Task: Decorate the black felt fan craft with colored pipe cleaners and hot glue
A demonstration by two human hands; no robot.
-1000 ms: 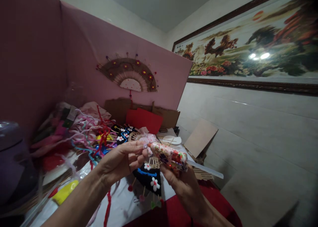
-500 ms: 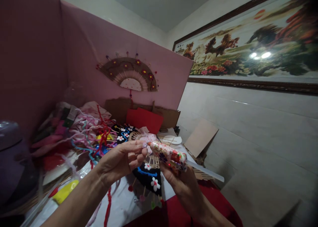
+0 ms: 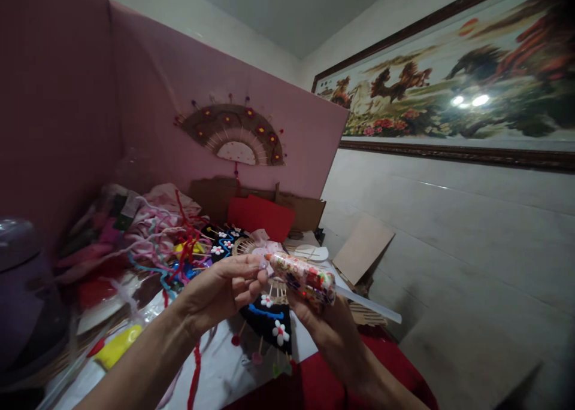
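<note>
My right hand (image 3: 321,326) is wrapped round a glue gun (image 3: 303,273) with a flowery pattern, and a long translucent glue stick (image 3: 371,304) juts from its back end. The orange nozzle points left at my left hand (image 3: 233,281). Between thumb and forefinger, that hand pinches a small pale purple piece (image 3: 263,266), perhaps a bead; the nozzle is very close to it, and I cannot tell whether they touch. Under both hands lies a black fan (image 3: 265,323) with white flowers, blue wavy trim and sticks tipped with small coloured pieces. The hands and the glue gun hide its middle.
Pipe cleaners (image 3: 157,230) in pink, red and blue are heaped at the left, near a yellow packet (image 3: 119,347). Red card (image 3: 260,215) and brown cardboard (image 3: 211,194) lean behind the fan. A brown fan (image 3: 233,128) hangs on the pink board (image 3: 148,69).
The glue gun has shifted slightly left, and its nozzle is a little nearer the small purple piece. My left hand has barely moved.
</note>
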